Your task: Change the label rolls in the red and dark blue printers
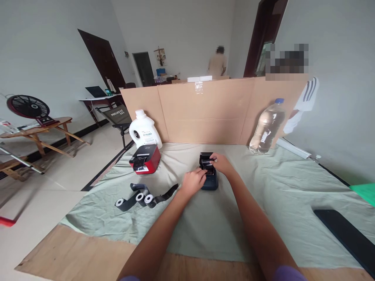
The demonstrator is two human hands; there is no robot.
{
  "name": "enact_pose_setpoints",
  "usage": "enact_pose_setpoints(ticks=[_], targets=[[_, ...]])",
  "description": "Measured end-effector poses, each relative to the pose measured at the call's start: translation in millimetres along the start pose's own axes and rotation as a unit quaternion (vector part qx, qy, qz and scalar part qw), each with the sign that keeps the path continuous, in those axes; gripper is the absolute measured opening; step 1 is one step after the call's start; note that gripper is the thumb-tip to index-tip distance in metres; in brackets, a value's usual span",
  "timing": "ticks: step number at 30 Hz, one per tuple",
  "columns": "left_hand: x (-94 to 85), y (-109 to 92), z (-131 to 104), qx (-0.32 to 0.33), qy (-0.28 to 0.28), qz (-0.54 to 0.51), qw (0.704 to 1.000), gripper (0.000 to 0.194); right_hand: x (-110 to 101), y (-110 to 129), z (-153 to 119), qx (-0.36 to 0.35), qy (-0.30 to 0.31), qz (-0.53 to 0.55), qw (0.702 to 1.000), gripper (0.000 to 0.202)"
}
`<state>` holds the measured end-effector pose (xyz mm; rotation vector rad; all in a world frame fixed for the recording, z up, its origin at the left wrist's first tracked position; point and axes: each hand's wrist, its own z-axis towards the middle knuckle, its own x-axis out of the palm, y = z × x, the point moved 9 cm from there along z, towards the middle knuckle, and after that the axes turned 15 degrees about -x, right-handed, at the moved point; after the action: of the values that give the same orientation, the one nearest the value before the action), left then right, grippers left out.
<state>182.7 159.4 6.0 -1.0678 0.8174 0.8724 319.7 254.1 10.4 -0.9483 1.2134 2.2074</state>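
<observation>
Near the middle of the cloth-covered table (219, 234), both hands work at an open dark-blue receipt printer (210, 182); the right hand (222, 163) pinches a black paper roll (206, 162) inside, while the left hand (193, 182) touches the printer, its grip unclear.

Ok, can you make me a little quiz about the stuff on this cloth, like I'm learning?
1. True or false: the left hand and the right hand are both at the small dark machine.
2. Pick one: what colour is the cap on the clear bottle?
a) red
b) blue
c) green
3. Fill in the missing word: the white jug stands behind the black and ____ machine.

Key: 1 true; 2 b; 3 red
</observation>
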Motion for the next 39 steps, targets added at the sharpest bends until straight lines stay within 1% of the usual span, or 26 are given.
enact_pose_setpoints(ticks=[3,8,13,16,18,19,20,21,23,24,25,26,27,30,31,33,35,36,37,39], targets=[[8.2,-0.3,-3.8,0.01,-0.007,-0.003,1.0,0.034,4.4,-0.6,-4.4,-0.008,0.021,0.014,1.0,0.016],[9.8,0.8,-7.5,0.01,-0.011,-0.007,1.0,0.032,10.0,1.9,-8.8,-0.018,0.044,0.013,0.999,0.017],[8.7,1.9,-9.1,0.002,-0.02,-0.017,1.0,0.031,22.1,12.4,-15.8,-0.006,0.084,-0.058,0.995,0.015],[9.5,1.0,-9.5,0.007,-0.029,0.008,1.0,0.03,26.4,21.7,-20.7,0.022,0.078,-0.109,0.991,0.02],[9.6,0.5,-9.8,0.009,-0.032,0.027,0.999,0.03,25.0,26.0,-21.9,0.041,0.064,-0.134,0.988,0.019],[9.5,0.0,-10.1,0.011,-0.032,0.034,0.999,0.03,21.6,26.8,-21.4,0.05,0.045,-0.137,0.988,0.017],[9.2,-1.1,-10.7,0.015,-0.033,0.04,0.999,0.03,15.4,26.8,-20.4,0.058,0.013,-0.14,0.988,0.016],[8.9,-2.9,-11.6,0.02,-0.033,0.047,0.998,0.03,6.9,26.2,-19.0,0.063,-0.028,-0.144,0.987,0.02],[9.2,-8.6,-14.4,0.034,-0.03,0.064,0.997,0.031,-8.7,26.1,-14.7,0.046,-0.108,-0.146,0.982,0.041],[9.8,-11.7,-16.0,0.04,-0.027,0.072,0.996,0.03,-12.1,26.5,-11.0,0.022,-0.127,-0.135,0.983,0.051],[10.7,-14.6,-17.7,0.043,-0.022,0.08,0.996,0.03,-11.9,26.5,-6.6,-0.006,-0.128,-0.111,0.986,0.056],[11.4,-16.8,-19.3,0.044,-0.018,0.086,0.995,0.029,-9.4,25.8,-2.2,-0.031,-0.116,-0.078,0.99,0.054],[12.1,-18.3,-20.8,0.041,-0.014,0.089,0.995,0.028,-6.5,24.5,1.2,-0.049,-0.101,-0.042,0.993,0.047],[12.5,-18.5,-24.6,0.03,-0.012,0.086,0.996,0.026,-2.5,22.5,4.0,-0.068,-0.055,0.022,0.996,0.025],[12.7,-17.8,-25.6,0.028,-0.013,0.083,0.996,0.025,-0.6,24.8,2.9,-0.075,-0.027,0.027,0.996,0.019],[13.4,-15.9,-27.2,0.026,-0.015,0.077,0.997,0.025,7.7,34.0,-2.3,-0.1,0.06,0.021,0.993,0.012],[13.9,-15.0,-28.5,0.027,-0.015,0.072,0.997,0.025,16.2,43.7,-10.5,-0.122,0.144,0.004,0.982,0.01],[13.6,-15.0,-29.2,0.028,-0.015,0.069,0.997,0.025,18.1,46.1,-13.9,-0.122,0.167,-0.005,0.978,0.011],[12.9,-15.5,-30.0,0.029,-0.015,0.066,0.997,0.025,17.9,45.6,-15.8,-0.111,0.173,-0.015,0.979,0.012],[9.8,-17.0,-31.3,0.031,-0.015,0.053,0.998,0.025,13.9,36.0,-16.9,-0.055,0.15,-0.024,0.987,0.021]])
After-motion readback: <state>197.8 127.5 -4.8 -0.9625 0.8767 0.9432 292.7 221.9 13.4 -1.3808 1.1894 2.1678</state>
